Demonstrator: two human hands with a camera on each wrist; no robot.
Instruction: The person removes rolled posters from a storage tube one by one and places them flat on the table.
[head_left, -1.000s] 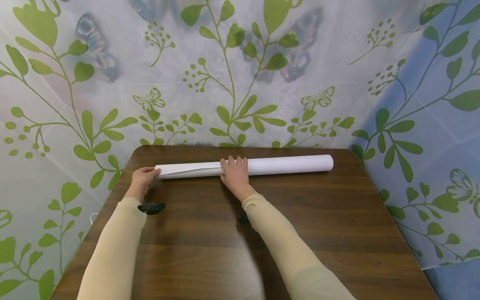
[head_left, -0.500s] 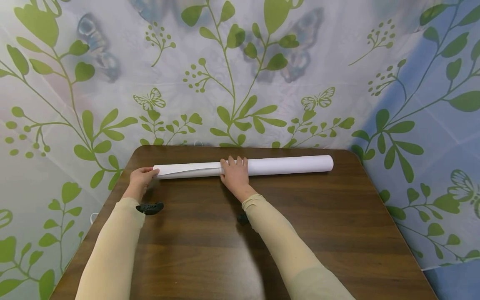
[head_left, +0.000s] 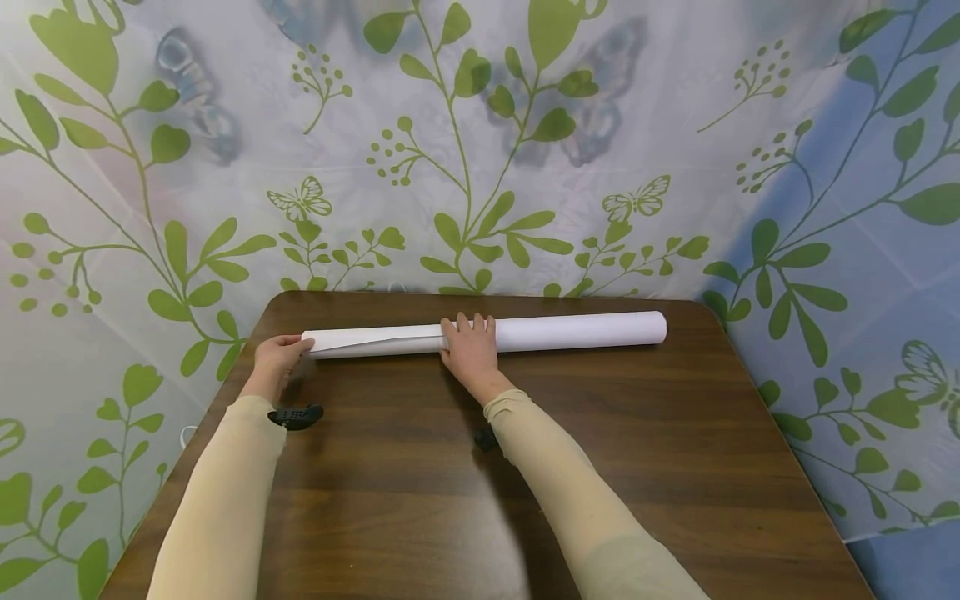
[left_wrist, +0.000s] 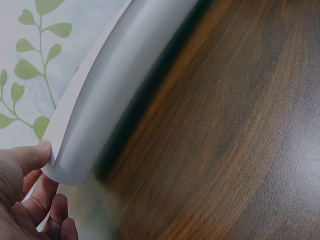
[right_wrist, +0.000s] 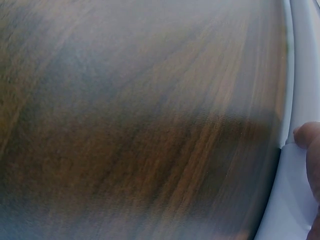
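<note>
A long roll of white paper [head_left: 581, 331] lies across the far part of the brown wooden table, its loose edge lifting along the left half. My left hand [head_left: 277, 360] pinches that edge at the roll's left end, thumb on top and fingers beneath, as the left wrist view shows up close. Over the middle of the roll lies my right hand [head_left: 472, 346], fingers across the top toward the far side. In the right wrist view its thumb [right_wrist: 306, 135] presses the near side, where the loose edge meets the roll. The roll's underside is hidden.
The wooden table [head_left: 637, 450] has rounded far corners. Behind it hangs a pale curtain [head_left: 345, 150] printed with green leaves and butterflies, which continues along both sides. A dark wrist strap [head_left: 296, 417] sits at the left cuff.
My left hand has slid slightly to the left, and the pinched end of the paper has shifted left with it. The right hand has stayed in place on the roll.
</note>
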